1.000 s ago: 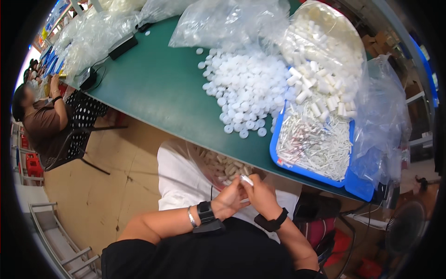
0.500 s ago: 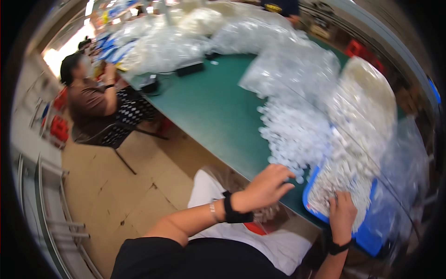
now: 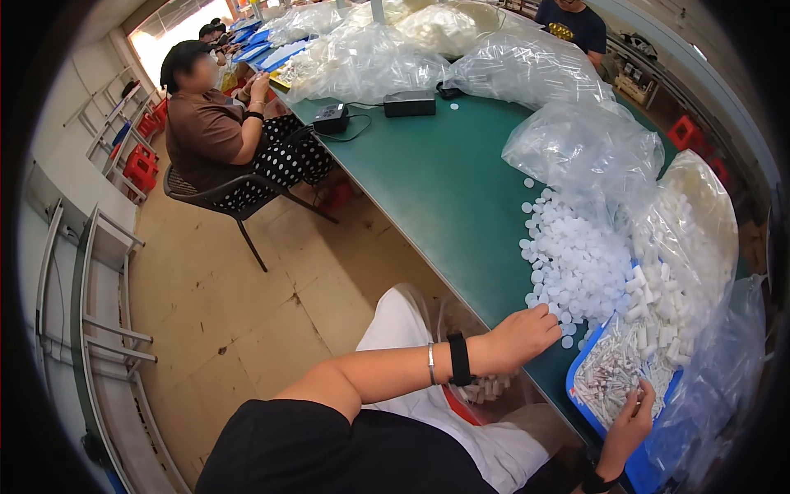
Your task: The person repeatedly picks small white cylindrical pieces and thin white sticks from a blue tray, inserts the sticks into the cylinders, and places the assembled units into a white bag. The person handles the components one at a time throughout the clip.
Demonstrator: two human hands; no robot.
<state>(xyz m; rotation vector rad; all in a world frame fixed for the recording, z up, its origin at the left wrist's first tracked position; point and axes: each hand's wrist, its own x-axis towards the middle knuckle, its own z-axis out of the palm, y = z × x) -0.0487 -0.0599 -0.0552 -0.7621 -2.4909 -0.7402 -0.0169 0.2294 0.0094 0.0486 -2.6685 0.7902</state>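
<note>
My left hand reaches over the table edge to the near side of a pile of small translucent white discs. Its fingers are bent and drawn together at the nearest discs; whatever they may hold is hidden. To the right, my right hand is at a blue tray heaped with thin white stick-like parts. Its thumb and fingers are bent close together among these parts, and what lies between them is too small to make out. Short white cylinders spill from a clear bag behind the tray.
Large clear plastic bags line the far side of the green table. A black box and a small corded device stand there too. One co-worker sits at the left; another person is across the table. More white cylinders lie near my lap.
The view has swung, so the scene sits further right. My left hand's thumb and fingers, apart before, have come together at the discs. My right hand stays at the tray.
</note>
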